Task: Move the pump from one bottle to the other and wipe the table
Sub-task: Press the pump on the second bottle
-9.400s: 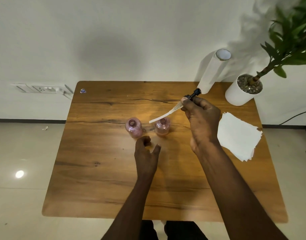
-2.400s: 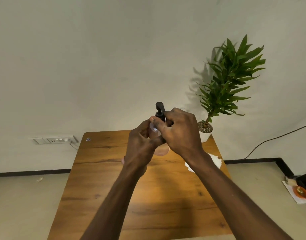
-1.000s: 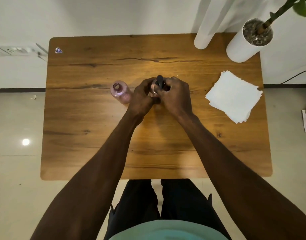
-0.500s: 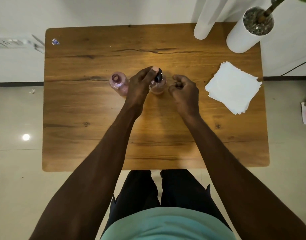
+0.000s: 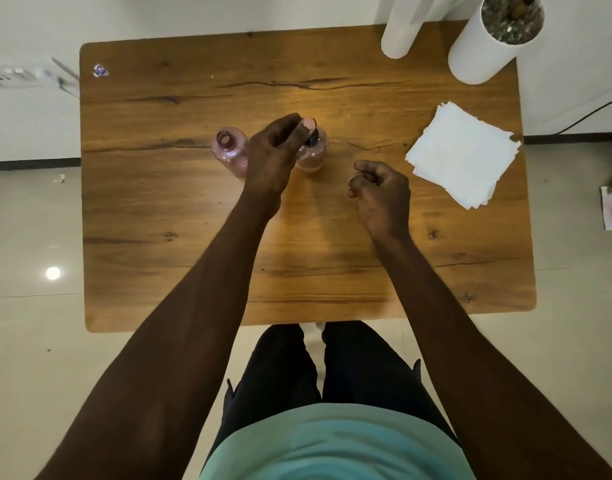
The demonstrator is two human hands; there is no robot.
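The right hand (image 5: 379, 190) hangs nearest, loosely curled and holding nothing, right of the pumped bottle (image 5: 313, 155). The left hand (image 5: 275, 152) touches the black pump (image 5: 313, 136) seated there, apparently steadying it; whether it grips, I cannot tell. Left stands the open bottle (image 5: 230, 150); napkins (image 5: 462, 154) wait rightward for wiping.

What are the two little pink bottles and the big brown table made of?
Open pink bottle and pump-topped pink bottle: see-through and glossy, probably plastic, maybe glass. Brown table: wood-look top with grain lines and knots, matte; possibly laminate.
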